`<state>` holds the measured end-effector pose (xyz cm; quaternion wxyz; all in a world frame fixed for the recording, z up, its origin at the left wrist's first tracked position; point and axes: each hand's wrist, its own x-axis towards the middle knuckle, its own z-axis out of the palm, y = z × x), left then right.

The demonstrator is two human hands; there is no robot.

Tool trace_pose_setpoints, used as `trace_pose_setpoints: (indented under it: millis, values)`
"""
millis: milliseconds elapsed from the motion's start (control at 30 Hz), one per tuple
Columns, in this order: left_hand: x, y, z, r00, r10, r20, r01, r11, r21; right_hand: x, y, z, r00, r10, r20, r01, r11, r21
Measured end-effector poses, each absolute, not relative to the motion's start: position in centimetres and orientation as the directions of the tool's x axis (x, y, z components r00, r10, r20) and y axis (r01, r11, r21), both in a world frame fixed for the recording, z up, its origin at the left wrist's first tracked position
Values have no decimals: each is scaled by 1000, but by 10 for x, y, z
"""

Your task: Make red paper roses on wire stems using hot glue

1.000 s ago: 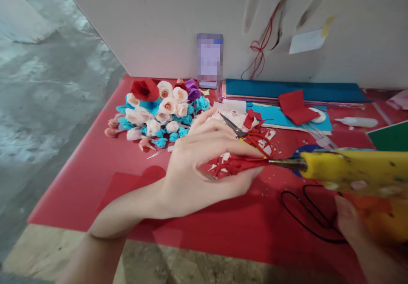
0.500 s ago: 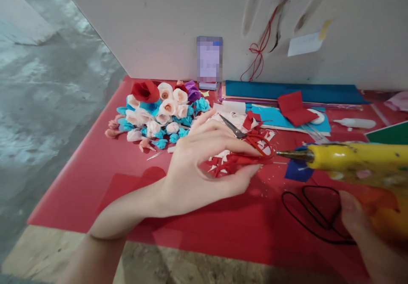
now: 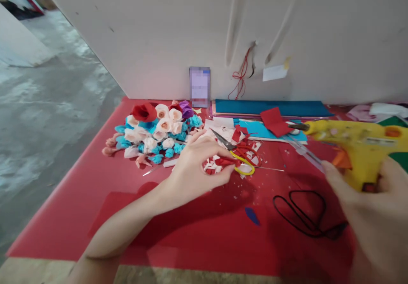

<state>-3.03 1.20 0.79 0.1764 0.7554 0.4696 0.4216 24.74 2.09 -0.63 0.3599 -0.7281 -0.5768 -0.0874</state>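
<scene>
Head view: I pinch a small piece of red paper (image 3: 225,161) between the thumb and fingers of my left hand (image 3: 193,165), above the red tabletop (image 3: 197,243). A thin wire points right from near my fingertips; I cannot tell whether it joins the paper. My right hand (image 3: 371,209) is wrapped around the handle of a yellow glue gun (image 3: 363,135), its nozzle pointing left, well apart from the red piece. Just beyond my left fingers lie scissors (image 3: 224,140) among paper scraps (image 3: 256,147). A blue scrap (image 3: 252,216) and a looped black cord (image 3: 336,231) lie nearer me. Farther left sits a heap of paper flowers (image 3: 164,125); behind, a phone (image 3: 199,84) leans on the wall (image 3: 153,33).
</scene>
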Motion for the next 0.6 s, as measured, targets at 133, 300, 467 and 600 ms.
trace_pose_setpoints:
  millis: [133, 300, 467, 600]
  values:
    - [-32, 18, 3, 194, 857, 477, 606, -487, 629, 270, 45, -25, 378, 850, 367, 866, -185, -464]
    - [-35, 21, 2, 157, 833, 531, 658, -489, 573, 286, 63, -60, 331, 939, 88, 877, -272, -396]
    - [-35, 21, 3, 165, 807, 567, 634, -527, 566, 288, 65, -95, 200, 977, -74, 908, -213, -362]
    - [-34, 19, 5, 168, 813, 557, 622, -526, 580, 291, 59, -112, 68, 997, -42, 926, -79, -368]
